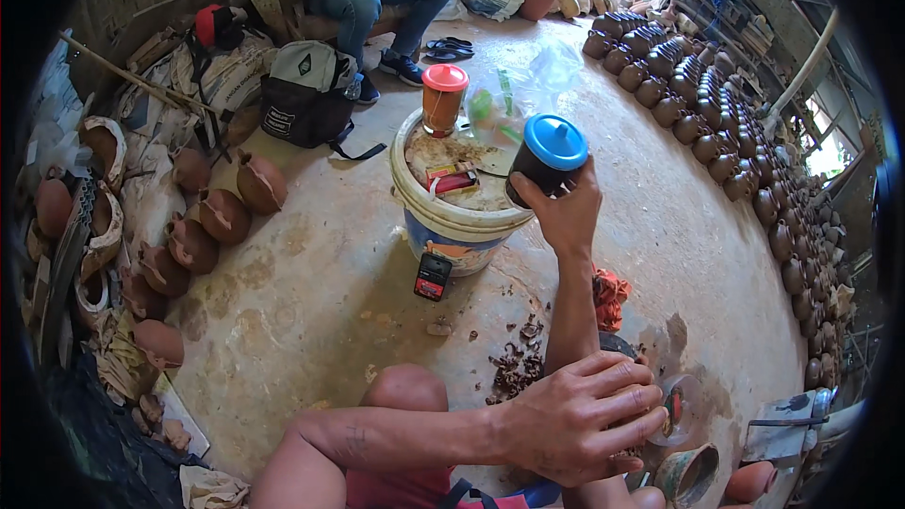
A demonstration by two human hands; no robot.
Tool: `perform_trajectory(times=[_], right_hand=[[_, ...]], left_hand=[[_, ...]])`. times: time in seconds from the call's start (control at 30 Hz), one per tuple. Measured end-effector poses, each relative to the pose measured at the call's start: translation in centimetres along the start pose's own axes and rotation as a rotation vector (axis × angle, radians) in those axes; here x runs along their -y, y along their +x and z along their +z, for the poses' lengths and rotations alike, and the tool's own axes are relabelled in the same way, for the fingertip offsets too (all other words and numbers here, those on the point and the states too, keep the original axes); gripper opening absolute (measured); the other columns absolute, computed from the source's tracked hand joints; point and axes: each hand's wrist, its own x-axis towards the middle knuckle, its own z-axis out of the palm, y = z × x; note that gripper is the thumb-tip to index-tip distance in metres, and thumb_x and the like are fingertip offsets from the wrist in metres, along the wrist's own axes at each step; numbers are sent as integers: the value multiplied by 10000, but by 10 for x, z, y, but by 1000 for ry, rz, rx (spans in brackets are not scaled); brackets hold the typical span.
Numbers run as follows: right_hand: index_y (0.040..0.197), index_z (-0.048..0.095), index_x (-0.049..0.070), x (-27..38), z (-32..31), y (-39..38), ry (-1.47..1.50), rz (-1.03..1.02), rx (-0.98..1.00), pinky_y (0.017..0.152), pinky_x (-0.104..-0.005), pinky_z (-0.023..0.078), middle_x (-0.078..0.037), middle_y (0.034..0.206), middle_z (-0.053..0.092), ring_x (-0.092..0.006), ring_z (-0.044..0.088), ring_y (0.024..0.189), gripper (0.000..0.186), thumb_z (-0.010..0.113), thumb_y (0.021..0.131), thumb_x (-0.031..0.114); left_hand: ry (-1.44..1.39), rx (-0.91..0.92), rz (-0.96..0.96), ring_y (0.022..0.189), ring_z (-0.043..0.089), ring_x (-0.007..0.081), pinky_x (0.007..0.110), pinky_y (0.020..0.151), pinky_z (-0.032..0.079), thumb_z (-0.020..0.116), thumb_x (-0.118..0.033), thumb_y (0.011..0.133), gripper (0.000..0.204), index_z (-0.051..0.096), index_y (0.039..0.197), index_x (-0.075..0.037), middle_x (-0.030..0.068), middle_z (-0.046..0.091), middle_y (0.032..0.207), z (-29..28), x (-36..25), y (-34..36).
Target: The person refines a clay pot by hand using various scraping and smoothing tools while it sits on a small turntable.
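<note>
My right hand grips a dark cup with a blue lid, at the right rim of a white bucket. On the bucket top are a glass of brown drink with a red lid, a red packet and a clear plastic bag. My left hand reaches across my right forearm at lower right, fingers curled; what they hold, if anything, is hidden. A small black phone leans at the bucket's foot.
Rows of clay pots line the right and left. A seated person is at the back, beside a backpack and sandals. Near my left hand lie dark scraps, red cloth and an open container.
</note>
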Motion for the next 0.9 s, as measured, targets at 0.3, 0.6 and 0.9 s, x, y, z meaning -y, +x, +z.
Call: perform_trajectory(times=[0.3,0.6,0.9], right_hand=[[1302,620,-52,-32,34,13,-75,45,62,942,-421,612,-217,1150,780,-296,773,1052,784,1001,710,294],[1281,598,-75,-48,45,19,-112,-8,88,886,-441,629,-246,1090,790,-330,794,1005,809,1003,693,306],[1318,590,-57,-48,61,22,-81,-8,93,936,-415,623,-224,1153,775,-282,773,1049,805,1003,715,280]], left_hand=[[-4,-71,-52,1168,655,371,528,1050,523,658,-388,985,476,682,1195,39,187,682,1194,-7,9,-3],[-54,-84,-102,1180,658,374,537,1053,523,629,-378,1005,458,682,1202,31,189,688,1207,-11,16,-3],[-51,-121,-120,1165,666,376,532,1040,529,653,-355,975,450,691,1184,41,196,694,1180,-15,22,-4]])
